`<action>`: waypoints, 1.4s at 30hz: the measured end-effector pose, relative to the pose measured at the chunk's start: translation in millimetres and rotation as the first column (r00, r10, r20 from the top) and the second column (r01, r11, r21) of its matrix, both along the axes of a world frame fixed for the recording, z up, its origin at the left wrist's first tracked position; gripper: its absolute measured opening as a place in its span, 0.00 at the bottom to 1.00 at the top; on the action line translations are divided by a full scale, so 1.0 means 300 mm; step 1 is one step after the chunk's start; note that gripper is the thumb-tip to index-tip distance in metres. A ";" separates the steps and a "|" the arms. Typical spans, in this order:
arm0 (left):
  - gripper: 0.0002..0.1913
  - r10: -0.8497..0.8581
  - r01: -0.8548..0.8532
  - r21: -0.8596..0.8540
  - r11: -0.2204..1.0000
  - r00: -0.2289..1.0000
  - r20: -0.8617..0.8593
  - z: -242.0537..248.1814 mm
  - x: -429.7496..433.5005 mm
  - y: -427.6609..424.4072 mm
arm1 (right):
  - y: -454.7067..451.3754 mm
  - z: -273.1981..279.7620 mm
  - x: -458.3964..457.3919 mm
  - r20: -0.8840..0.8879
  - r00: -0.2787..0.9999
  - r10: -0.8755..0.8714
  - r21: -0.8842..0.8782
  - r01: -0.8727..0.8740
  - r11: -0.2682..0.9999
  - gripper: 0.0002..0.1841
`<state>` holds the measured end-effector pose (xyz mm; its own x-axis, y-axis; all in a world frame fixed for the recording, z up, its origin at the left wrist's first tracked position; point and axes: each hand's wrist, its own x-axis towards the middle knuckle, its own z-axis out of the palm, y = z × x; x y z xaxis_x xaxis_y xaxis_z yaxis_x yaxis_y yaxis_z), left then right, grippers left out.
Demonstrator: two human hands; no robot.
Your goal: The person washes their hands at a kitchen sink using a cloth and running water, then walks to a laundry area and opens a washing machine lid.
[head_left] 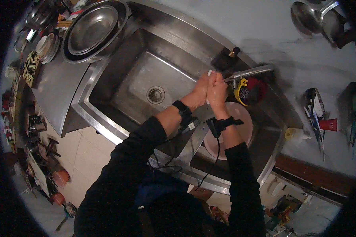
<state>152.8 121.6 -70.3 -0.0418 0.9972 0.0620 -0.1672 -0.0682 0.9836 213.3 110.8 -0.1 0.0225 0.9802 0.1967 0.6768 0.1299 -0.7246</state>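
My left hand (199, 90) and my right hand (217, 90) are pressed together over the divider of a stainless steel double sink (163, 74), close to the faucet (250, 72). A small white thing (209, 72) shows at the fingertips, and a bit of white shows between the palms lower down; what it is cannot be told. My fingers are curled and partly hidden by each other. A pink plastic basin (243, 118) sits in the right sink bowl, below my right hand. Both wrists wear black straps with small devices and cables.
Nested metal basins (93, 29) stand at the sink's upper left, beside stacked bowls (49, 49) and a tray of cut food (31, 68). Behind the faucet is a container with a yellow rim (242, 91). Metal ladles (307, 17) hang at upper right; a red tube (328, 124) is at right.
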 end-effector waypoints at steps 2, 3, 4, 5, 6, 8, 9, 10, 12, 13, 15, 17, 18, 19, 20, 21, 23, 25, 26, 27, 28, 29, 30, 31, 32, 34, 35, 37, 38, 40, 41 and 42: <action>0.18 0.159 0.164 -0.494 0.854 0.822 0.546 0.039 0.016 -0.008 | 0.026 -0.026 0.025 -0.045 0.998 -0.039 -0.072 0.036 0.997 0.16; 0.19 0.170 0.204 -0.544 0.814 0.811 0.559 0.063 0.002 -0.004 | 0.036 -0.043 0.044 -0.086 0.995 -0.043 -0.115 0.033 0.993 0.16; 0.19 0.152 0.263 -0.552 0.791 0.791 0.593 0.088 -0.016 0.005 | 0.041 -0.060 0.065 -0.125 0.991 -0.047 -0.157 0.027 0.987 0.15; 0.19 0.135 0.317 -0.571 0.757 0.780 0.611 0.108 -0.037 0.006 | 0.038 -0.078 0.088 -0.376 0.921 -0.101 -0.282 -0.010 0.959 0.16; 0.19 0.136 0.371 -0.543 0.753 0.720 0.680 0.123 -0.058 0.006 | 0.035 -0.094 0.112 -0.591 0.785 -0.186 -0.389 -0.076 0.918 0.16; 0.18 0.153 0.447 -0.509 0.736 0.622 0.768 0.131 -0.099 0.006 | 0.027 -0.117 0.157 -0.824 0.377 -0.424 -0.537 -0.275 0.798 0.13; 0.18 0.213 0.435 -0.562 0.704 0.625 0.751 0.122 -0.104 0.005 | 0.021 -0.127 0.168 -0.799 0.544 -0.258 -0.481 -0.318 0.817 0.09; 0.18 0.284 0.403 -0.619 0.674 0.633 0.720 0.106 -0.109 0.001 | 0.017 -0.129 0.181 -0.751 0.659 -0.048 -0.397 -0.392 0.830 0.07; 0.17 0.351 0.368 -0.666 0.649 0.632 0.691 0.059 -0.108 -0.002 | 0.012 -0.126 0.186 -0.663 0.731 0.158 -0.315 -0.465 0.827 0.09; 0.17 0.349 0.368 -0.658 0.657 0.625 0.698 0.033 -0.106 -0.003 | 0.012 -0.119 0.179 -0.665 0.731 0.151 -0.310 -0.455 0.835 0.09; 0.17 0.251 0.392 -0.605 0.693 0.656 0.712 -0.013 -0.102 -0.011 | 0.008 -0.095 0.162 -0.788 0.611 -0.081 -0.404 -0.413 0.816 0.10; 0.18 0.089 0.425 -0.562 0.709 0.737 0.670 -0.032 -0.104 -0.024 | 0.001 -0.060 0.145 -0.851 0.230 -0.473 -0.523 -0.455 0.720 0.10; 0.19 0.031 0.424 -0.552 0.718 0.773 0.634 -0.030 -0.107 -0.031 | -0.006 -0.043 0.133 -0.823 0.289 -0.488 -0.567 -0.393 0.724 0.11; 0.19 0.007 0.397 -0.590 0.703 0.826 0.564 -0.021 -0.111 -0.042 | -0.014 -0.025 0.123 -0.830 0.312 -0.461 -0.554 -0.371 0.745 0.12; 0.20 -0.015 0.368 -0.639 0.675 0.874 0.487 -0.006 -0.115 -0.050 | -0.020 -0.008 0.113 -0.835 0.336 -0.435 -0.539 -0.348 0.767 0.14; 0.22 0.024 0.352 -0.679 0.644 0.878 0.478 0.014 -0.119 -0.056 | -0.027 0.007 0.104 -0.824 0.382 -0.419 -0.543 -0.318 0.777 0.13; 0.25 0.100 0.331 -0.768 0.548 0.886 0.453 0.056 -0.123 -0.063 | -0.038 0.032 0.089 -0.792 0.475 -0.385 -0.543 -0.257 0.800 0.11; 0.28 0.159 0.391 -0.746 0.539 0.822 0.546 0.087 -0.128 -0.069 | -0.049 0.048 0.081 -0.761 0.550 -0.344 -0.551 -0.268 0.791 0.11; 0.30 0.193 0.420 -0.723 0.548 0.777 0.598 0.095 -0.127 -0.069 | -0.055 0.051 0.077 -0.745 0.584 -0.323 -0.555 -0.273 0.786 0.10; 0.30 0.158 0.473 -0.643 0.602 0.719 0.677 0.099 -0.124 -0.067 | -0.061 0.051 0.075 -0.721 0.606 -0.335 -0.578 -0.261 0.774 0.11; 0.31 0.124 0.512 -0.549 0.661 0.647 0.753 0.098 -0.119 -0.062 | -0.069 0.048 0.073 -0.698 0.627 -0.346 -0.600 -0.247 0.761 0.13; 0.31 0.114 0.528 -0.494 0.691 0.595 0.796 0.094 -0.113 -0.055 | -0.075 0.043 0.073 -0.673 0.648 -0.357 -0.621 -0.232 0.749 0.14; 0.30 0.084 0.530 -0.470 0.706 0.597 0.798 0.087 -0.105 -0.044 | -0.085 0.033 0.073 -0.633 0.711 -0.305 -0.607 -0.212 0.766 0.13; 0.29 0.085 0.519 -0.494 0.697 0.624 0.777 0.079 -0.095 -0.033 | -0.095 0.022 0.075 -0.587 0.769 -0.253 -0.591 -0.193 0.784 0.12; 0.27 0.070 0.531 -0.491 0.691 0.626 0.777 0.071 -0.089 -0.020 | -0.103 0.009 0.078 -0.542 0.819 -0.187 -0.566 -0.192 0.801 0.11; 0.23 0.085 0.528 -0.459 0.714 0.586 0.806 0.056 -0.077 0.005 | -0.117 -0.019 0.088 -0.444 0.895 0.045 -0.334 -0.211 0.919 0.10; 0.20 0.083 0.538 -0.429 0.726 0.551 0.830 0.049 -0.071 0.016 | -0.123 -0.033 0.095 -0.360 0.921 0.147 -0.215 -0.236 0.948 0.10; 0.16 0.084 0.498 -0.425 0.756 0.571 0.817 0.033 -0.058 0.028 | -0.131 -0.056 0.109 -0.027 0.982 0.187 0.100 -0.184 0.978 0.10; 0.15 0.109 0.467 -0.444 0.765 0.586 0.803 0.024 -0.052 0.033 | -0.134 -0.064 0.115 0.050 0.985 0.165 0.151 -0.171 0.974 0.10; 0.12 0.189 0.339 -0.468 0.816 0.608 0.771 0.003 -0.037 0.039 | -0.141 -0.074 0.124 -0.115 0.987 0.109 -0.118 -0.122 0.985 0.10; 0.10 0.215 0.297 -0.459 0.837 0.594 0.776 -0.009 -0.027 0.041 | -0.144 -0.076 0.127 -0.236 0.972 -0.006 -0.365 -0.083 0.927 0.10; 0.09 0.208 0.274 -0.517 0.811 0.692 0.691 -0.021 -0.026 0.041 | -0.147 -0.076 0.127 -0.272 0.962 0.017 -0.339 -0.112 0.934 0.09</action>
<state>145.0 134.0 -76.5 0.2027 0.8337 -0.5136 -0.7913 0.4484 0.4156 251.4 66.7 -23.0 -0.0395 0.9862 -0.1609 0.4567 -0.1254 -0.8808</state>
